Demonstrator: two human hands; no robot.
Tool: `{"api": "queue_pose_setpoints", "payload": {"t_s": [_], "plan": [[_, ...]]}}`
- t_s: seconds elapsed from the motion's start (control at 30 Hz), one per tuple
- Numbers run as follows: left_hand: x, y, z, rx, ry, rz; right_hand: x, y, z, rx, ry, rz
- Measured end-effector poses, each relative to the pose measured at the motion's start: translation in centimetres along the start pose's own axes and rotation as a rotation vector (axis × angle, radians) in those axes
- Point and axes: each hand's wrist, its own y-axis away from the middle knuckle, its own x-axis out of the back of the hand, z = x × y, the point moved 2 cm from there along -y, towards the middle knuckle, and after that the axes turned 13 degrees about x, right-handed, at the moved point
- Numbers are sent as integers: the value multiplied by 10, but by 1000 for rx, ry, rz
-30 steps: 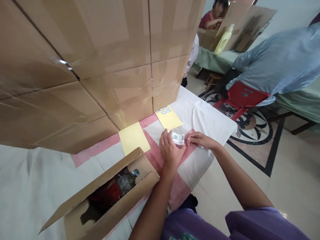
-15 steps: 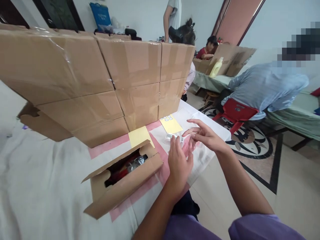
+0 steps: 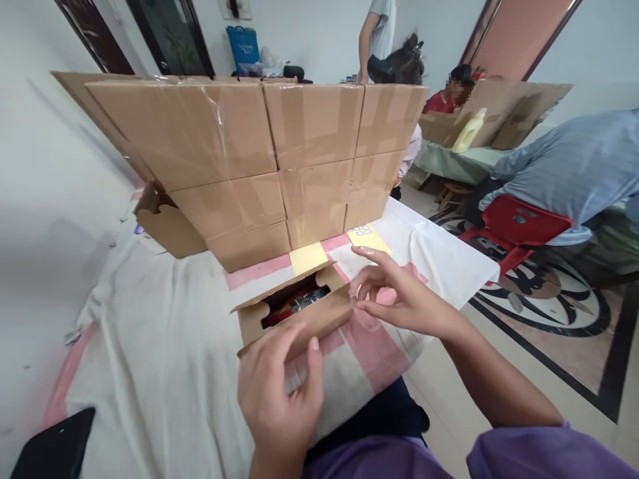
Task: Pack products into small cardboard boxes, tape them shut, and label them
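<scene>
My left hand [image 3: 279, 382] is open, thumb and fingers apart, just in front of an open cardboard box [image 3: 299, 336]. Inside that box lies a dark red and black item in shiny clear wrap [image 3: 304, 303]. To the right of the box, my right hand [image 3: 397, 293] has its fingers curled towards the thumb, index finger raised. Something clear like plastic [image 3: 353, 293] shows at its fingertips; its kind cannot be made out. A yellow card with small drawn squares [image 3: 372, 239] lies behind that hand. Another yellow card [image 3: 307, 258] lies behind the box.
A wall of stacked, taped cardboard boxes [image 3: 239, 140] stands across the back of the table. Another open carton [image 3: 170, 223] sits at its left. A black phone-like object [image 3: 54, 442] is at near left. At right are a red chair [image 3: 524, 226] and a seated person in blue.
My left hand has moved left and nearer, away from my right hand, to the front of the box. The view has turned left. The clear plastic thing no longer shows between both hands.
</scene>
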Motion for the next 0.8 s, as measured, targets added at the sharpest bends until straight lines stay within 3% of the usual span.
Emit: {"api": "queue_pose_setpoints", "payload": {"t_s": [0.1, 0.2, 0.37, 0.63, 0.8], "plan": [[7, -18, -20, -85, -329, -33, -6, -10, -3, 57, 181, -61], [6, -32, -38, -89, -473, -107, -10, -19, -4, 114, 255, -77], [0, -41, -54, -112, -476, -253, -18, -29, -2, 140, 258, -83], [-2, -28, -70, -229, -426, -375, -28, -45, 4, 162, 134, -102], [1, -24, -74, -232, -435, -457, -34, -59, 6, 182, 73, -142]]}}
